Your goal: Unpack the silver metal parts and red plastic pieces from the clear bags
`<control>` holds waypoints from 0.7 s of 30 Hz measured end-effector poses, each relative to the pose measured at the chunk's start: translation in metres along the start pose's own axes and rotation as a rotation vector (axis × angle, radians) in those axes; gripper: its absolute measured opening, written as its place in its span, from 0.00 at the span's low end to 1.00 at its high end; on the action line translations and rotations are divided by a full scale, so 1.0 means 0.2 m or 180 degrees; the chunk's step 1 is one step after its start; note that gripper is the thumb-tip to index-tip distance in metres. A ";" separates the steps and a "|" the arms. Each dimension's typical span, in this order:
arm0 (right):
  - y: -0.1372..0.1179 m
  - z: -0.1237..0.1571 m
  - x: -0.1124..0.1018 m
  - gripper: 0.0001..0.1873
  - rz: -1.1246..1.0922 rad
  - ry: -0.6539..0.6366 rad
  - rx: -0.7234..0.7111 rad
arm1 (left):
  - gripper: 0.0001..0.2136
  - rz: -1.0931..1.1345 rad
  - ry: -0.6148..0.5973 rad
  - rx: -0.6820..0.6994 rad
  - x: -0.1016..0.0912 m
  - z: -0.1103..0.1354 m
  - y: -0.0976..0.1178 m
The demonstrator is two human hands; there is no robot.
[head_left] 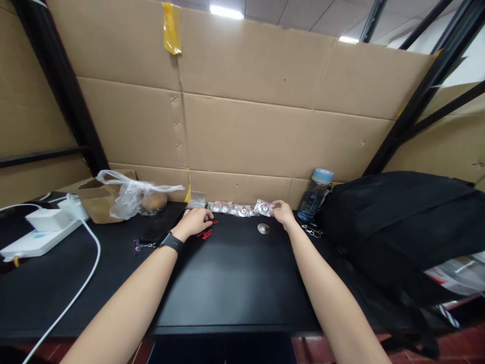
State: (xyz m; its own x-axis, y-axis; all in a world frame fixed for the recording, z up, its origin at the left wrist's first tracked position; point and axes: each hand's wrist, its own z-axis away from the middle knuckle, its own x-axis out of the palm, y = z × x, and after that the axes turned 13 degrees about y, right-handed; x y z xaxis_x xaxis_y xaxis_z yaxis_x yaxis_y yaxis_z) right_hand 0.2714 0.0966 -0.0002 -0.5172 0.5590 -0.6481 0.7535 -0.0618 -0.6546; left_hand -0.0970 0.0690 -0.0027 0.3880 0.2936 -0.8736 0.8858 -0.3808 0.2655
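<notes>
At the back of the black table, my right hand [283, 214] has its fingers closed at the edge of a small clear packet [262, 208] holding a round silvery piece with a red mark. Similar packets [242, 211] lie in a row to its left against the cardboard. A loose round metal disc [263, 228] rests on the tabletop just in front of my right hand. My left hand [196, 221], with a dark watch on the wrist, lies low over the table, fingers loosely apart. Beside its fingertips is a small bunch of red cords [204, 233]; I see nothing held in that hand.
Cardboard panels [242, 136] wall off the back. On the right stand a blue-capped bottle [313, 194] and a large black backpack [397, 227]. Leftward are a knotted plastic bag [132, 194], a small cardboard box [100, 202], a dark phone-like slab [157, 230] and a white power strip [45, 237].
</notes>
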 end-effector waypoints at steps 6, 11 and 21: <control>-0.03 -0.07 0.10 0.25 0.0441 0.0049 0.0113 | 0.11 0.0041 0.0075 0.0045 0.05 0.01 0.01; -0.02 0.01 0.02 0.16 0.1005 -0.0209 -0.0332 | 0.06 -0.0009 0.0084 0.0044 0.10 0.01 0.07; -0.05 0.26 -0.11 0.17 0.0325 -0.0984 -0.1082 | 0.09 0.0144 0.0387 0.0109 0.09 0.04 0.16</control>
State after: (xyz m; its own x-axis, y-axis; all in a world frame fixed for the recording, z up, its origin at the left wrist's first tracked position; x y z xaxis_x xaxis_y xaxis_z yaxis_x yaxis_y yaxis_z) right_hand 0.2542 0.0424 -0.0003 -0.4914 0.2884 -0.8218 0.8703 0.1995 -0.4504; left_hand -0.0640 0.0561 -0.0137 0.4574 0.3787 -0.8046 0.8582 -0.4251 0.2877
